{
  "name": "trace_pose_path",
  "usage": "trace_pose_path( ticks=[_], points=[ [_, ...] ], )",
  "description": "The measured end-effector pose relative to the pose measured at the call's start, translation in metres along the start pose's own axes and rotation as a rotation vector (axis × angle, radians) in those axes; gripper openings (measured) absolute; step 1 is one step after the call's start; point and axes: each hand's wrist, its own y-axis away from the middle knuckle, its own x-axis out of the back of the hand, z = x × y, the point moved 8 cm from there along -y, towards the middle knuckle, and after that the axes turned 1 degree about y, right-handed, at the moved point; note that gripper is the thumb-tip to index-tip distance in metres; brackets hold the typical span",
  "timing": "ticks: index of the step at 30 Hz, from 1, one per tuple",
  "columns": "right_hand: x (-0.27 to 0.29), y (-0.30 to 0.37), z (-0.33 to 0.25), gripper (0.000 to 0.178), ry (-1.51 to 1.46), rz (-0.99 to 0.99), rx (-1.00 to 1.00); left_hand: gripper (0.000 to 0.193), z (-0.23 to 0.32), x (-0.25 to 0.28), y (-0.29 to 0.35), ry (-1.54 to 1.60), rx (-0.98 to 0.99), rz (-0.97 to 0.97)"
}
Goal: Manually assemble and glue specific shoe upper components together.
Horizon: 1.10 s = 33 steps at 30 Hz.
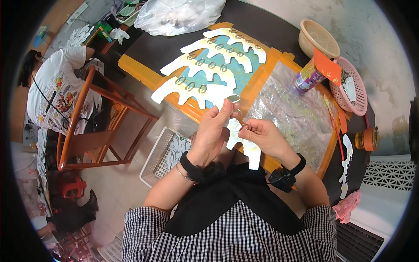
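Note:
My left hand (212,131) is closed around the upper part of a white scalloped strip (252,158), whose lower end hangs in front of my lap. At its fingertips shows an oval metal ring (234,98). My right hand (265,135) pinches a small brownish ring (244,127) against the strip's face. Beyond my hands, several white-and-yellow scalloped strips (176,91) lie in overlapping rows, with small oval rings (190,86) along them. Under these strips is a blue-green sheet (244,81) edged with orange tape (144,70).
A clear plastic sheet (283,105) covers the table's right part. Behind it stand a purple can (307,78), a beige basin (318,37) and a pink basket (358,94). A white crate (152,168) stands on the floor. Another person (61,91) sits left, by a wooden chair (100,87).

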Motion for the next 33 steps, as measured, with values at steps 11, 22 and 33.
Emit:
trace_pose_path(
  ticks=[11, 22, 33],
  points=[
    [0.007, 0.005, -0.009, 0.024, 0.010, 0.035, 0.067, 0.060, -0.003, 0.002, 0.008, -0.005, 0.059, -0.189],
    [0.003, -0.001, -0.014, 0.031, -0.037, 0.018, 0.039, 0.059, 0.001, -0.009, 0.009, 0.016, 0.028, -0.147],
    [0.002, -0.002, -0.015, 0.017, 0.139, 0.091, 0.135, 0.061, -0.021, 0.007, 0.007, -0.305, 0.166, -0.059]
  ],
)
